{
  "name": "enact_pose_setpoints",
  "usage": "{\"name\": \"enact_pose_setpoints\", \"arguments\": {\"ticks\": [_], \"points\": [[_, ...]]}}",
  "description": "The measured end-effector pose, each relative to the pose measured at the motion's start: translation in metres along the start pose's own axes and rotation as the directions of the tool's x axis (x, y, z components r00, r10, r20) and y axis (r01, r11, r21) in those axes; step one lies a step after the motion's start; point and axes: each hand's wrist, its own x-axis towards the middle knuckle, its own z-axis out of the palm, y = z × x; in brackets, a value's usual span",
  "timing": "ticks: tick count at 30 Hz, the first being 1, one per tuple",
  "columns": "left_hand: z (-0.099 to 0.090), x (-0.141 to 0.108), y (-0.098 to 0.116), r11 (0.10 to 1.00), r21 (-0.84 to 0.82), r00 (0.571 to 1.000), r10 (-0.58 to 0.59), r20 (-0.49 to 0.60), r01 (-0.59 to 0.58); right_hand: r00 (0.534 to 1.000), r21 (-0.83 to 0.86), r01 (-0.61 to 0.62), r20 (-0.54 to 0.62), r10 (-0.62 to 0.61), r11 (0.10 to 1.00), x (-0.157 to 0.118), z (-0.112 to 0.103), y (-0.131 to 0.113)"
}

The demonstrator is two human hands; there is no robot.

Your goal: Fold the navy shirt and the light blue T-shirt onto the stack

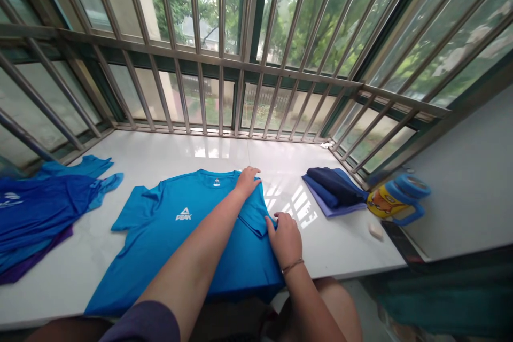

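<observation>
A bright blue T-shirt (160, 246) with a white PEAK logo lies spread on the white ledge, its collar towards the window. Its right-hand sleeve (254, 216) is folded inward over the body. My left hand (248, 181) reaches across the shirt and is closed on the fabric at the right shoulder. Lower down, my right hand (286, 238) is closed on the shirt's right side edge, thumb and fingers around the cloth. The shirt's hem drops over the front edge of the ledge, partly behind my left forearm.
Rumpled blue and purple clothes (48, 208) lie at the left. Folded dark blue and lilac clothes (334, 189) sit at the right, near a yellow and blue jug (395, 197), a small pale block (375, 231) and a dark phone-like object (403, 243). Metal bars (240, 67) line the windows.
</observation>
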Motion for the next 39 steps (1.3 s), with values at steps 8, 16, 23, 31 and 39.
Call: {"name": "enact_pose_setpoints", "arguments": {"ticks": [8,16,23,31,39], "points": [[0.007,-0.031,0.015,0.981,0.109,0.98,0.143,0.137,-0.158,0.998,-0.047,-0.016,0.065,0.019,0.999,0.007,0.002,0.006],[0.015,-0.044,0.018,0.971,0.186,0.961,0.101,0.258,-0.152,0.979,-0.042,0.126,0.164,-0.117,0.991,-0.001,0.004,-0.011],[-0.044,-0.093,0.004,0.971,0.235,0.999,-0.022,-0.05,0.034,0.914,-0.075,0.149,0.39,-0.108,0.986,-0.011,0.01,-0.014],[-0.185,-0.272,-0.135,0.626,0.188,0.634,-0.632,-0.446,0.757,0.916,-0.159,0.158,0.391,-0.085,0.974,-0.01,0.01,-0.017],[-0.21,-0.262,-0.148,0.58,0.274,0.638,-0.735,-0.229,0.767,0.922,-0.188,0.163,0.379,-0.082,0.969,-0.008,0.014,-0.015]]}}
